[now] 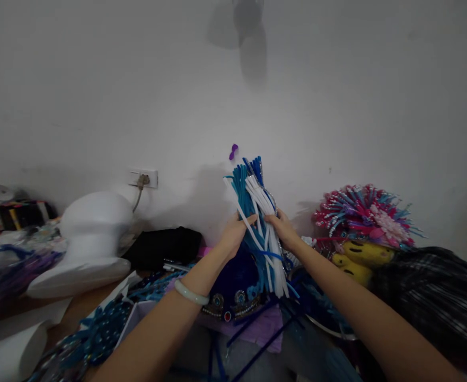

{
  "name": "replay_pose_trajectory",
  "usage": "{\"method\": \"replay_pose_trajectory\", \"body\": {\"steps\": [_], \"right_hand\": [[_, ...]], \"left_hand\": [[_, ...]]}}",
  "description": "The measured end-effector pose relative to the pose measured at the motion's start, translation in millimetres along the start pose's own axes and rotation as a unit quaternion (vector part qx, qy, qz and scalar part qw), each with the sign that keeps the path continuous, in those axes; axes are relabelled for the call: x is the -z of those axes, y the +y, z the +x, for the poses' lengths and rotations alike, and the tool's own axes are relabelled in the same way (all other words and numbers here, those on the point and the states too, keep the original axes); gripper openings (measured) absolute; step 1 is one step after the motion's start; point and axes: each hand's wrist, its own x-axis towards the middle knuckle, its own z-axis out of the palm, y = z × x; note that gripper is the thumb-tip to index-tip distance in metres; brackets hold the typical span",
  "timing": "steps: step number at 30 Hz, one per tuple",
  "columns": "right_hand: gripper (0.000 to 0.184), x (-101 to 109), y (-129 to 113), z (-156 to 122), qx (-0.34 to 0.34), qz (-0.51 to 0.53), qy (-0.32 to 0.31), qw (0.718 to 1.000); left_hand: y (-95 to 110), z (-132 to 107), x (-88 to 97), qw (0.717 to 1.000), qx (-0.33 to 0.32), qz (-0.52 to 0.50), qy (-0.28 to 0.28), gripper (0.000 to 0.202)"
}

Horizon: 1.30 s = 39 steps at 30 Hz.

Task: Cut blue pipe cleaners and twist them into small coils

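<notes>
My left hand [235, 233] is closed round a bundle of teal pipe cleaners [239, 183], with a few white ones crossing over its fingers. My right hand [283, 229] grips white pipe cleaners [275, 265] from the other side, next to blue and silvery ones [257, 167] in the same upright bunch. Just below the hands sits a dark blue headdress [241, 276] with bead trim and a red gem [227, 317] at its front. Loose dark blue pipe cleaners [257, 355] lie in front of it, over a lilac cloth [273, 329].
At left stands a white foam head form [94, 228], near a roll of white paper [12, 350] and a black cloth item [164, 248]. To the right are a pink and blue headdress [368, 215], a yellow plush toy [362, 257] and plaid fabric [435, 297]. A plugged wall socket [149, 179] is behind.
</notes>
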Motion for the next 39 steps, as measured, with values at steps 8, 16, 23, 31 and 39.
{"method": "replay_pose_trajectory", "body": {"steps": [8, 16, 23, 31, 39], "right_hand": [[0.053, 2.4, -8.5, -1.7, 0.064, -0.061, -0.052, 0.995], [0.035, 6.7, -2.1, 1.5, 0.040, -0.051, 0.006, 0.998], [0.042, 5.5, -10.6, -6.8, 0.039, -0.044, -0.042, 0.997], [0.042, 3.6, -13.5, -5.6, 0.033, -0.078, -0.034, 0.996], [0.041, 2.5, -7.7, -5.9, 0.022, -0.002, -0.098, 0.995]], "left_hand": [[-3.1, 1.9, -1.3, 0.996, -0.085, 0.032, 0.003, 0.020], [6.4, -6.9, -6.5, 0.996, -0.073, 0.041, 0.023, 0.029], [1.3, -5.0, -5.2, 0.994, -0.080, 0.077, 0.015, 0.022], [-6.6, -5.7, 1.2, 0.991, -0.098, 0.073, 0.046, 0.018], [-3.0, -7.6, -4.8, 0.992, -0.115, 0.049, 0.030, 0.024]]}}
